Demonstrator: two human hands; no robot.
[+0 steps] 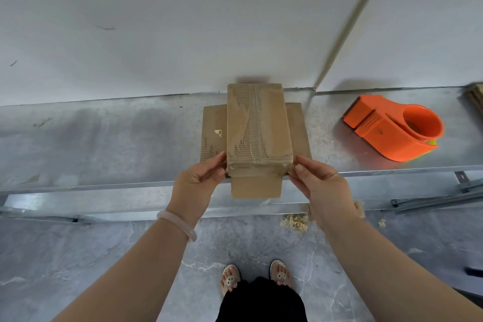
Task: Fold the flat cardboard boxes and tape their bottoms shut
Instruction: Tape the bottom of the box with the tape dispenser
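Box: the cardboard box (257, 123) sits on the tabletop (104, 138), its long side running away from you. Its top face is scuffed, with ridged corrugation showing and a glossy strip of clear tape along it.
Left hand: your left hand (194, 185) grips the box's near-left corner, its fingers (218, 165) curled and pinching the cardboard.
Right hand: your right hand (320, 188) does the same at the near-right corner, its fingers (300, 167) closed on the edge.
Flaps: the left flap (213, 133) and the right flap (298, 131) lie spread flat on the tabletop either side of the box. The near flap (256, 187) hangs over the tabletop's front edge between your hands. A small white-and-yellow sticker (218, 133) shows on the left flap.
Behind: the wall (156, 21) rises just past the box's far end, and you have little room that way.
Right side: an orange tape dispenser (392, 129) lies on the tabletop, well apart from your right hand. A stack of cardboard (475, 97) pokes in at the picture's right edge.
Below: cardboard scraps (294, 222) lie under your right wrist, near the tabletop's front rail, and the grey floor (78, 256) lies beneath.
Wrist: a pale bracelet (177, 223) circles your left wrist.
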